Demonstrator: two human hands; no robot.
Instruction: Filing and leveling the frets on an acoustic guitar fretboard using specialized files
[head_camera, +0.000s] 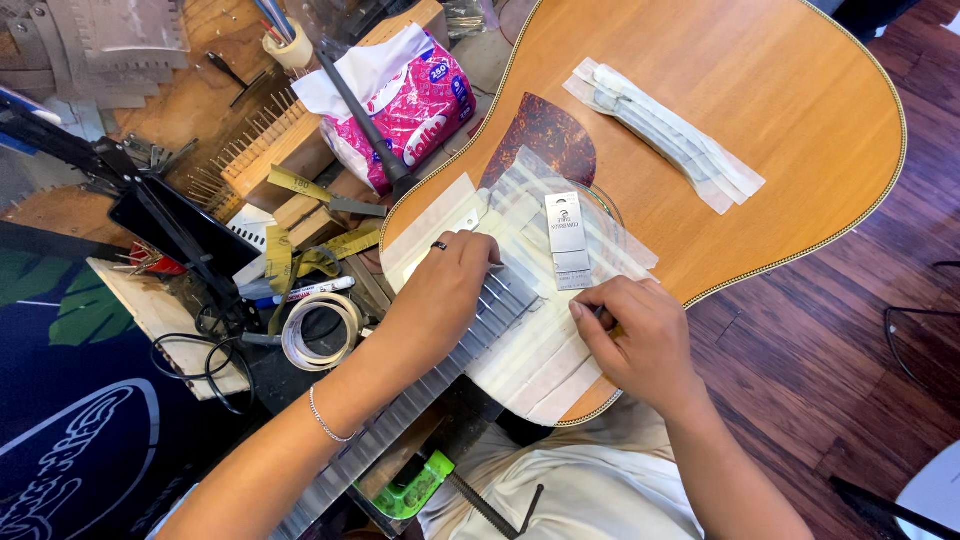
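Observation:
An acoustic guitar body lies flat on the bench, its top covered near the fretboard with strips of pale masking tape. My left hand, with a ring on one finger, presses down on the taped fretboard where it meets the body. My right hand rests on the tape beside the fretboard end, fingers curled with the thumb pressing; whether a small tool is in it is hidden. A small silver rectangular gauge lies on the tape over the sound hole.
More tape covers the bridge. A pink tissue pack, a yellow tape measure, a roll of tape, a marker pen and a green tool crowd the bench at left. Wooden floor lies at right.

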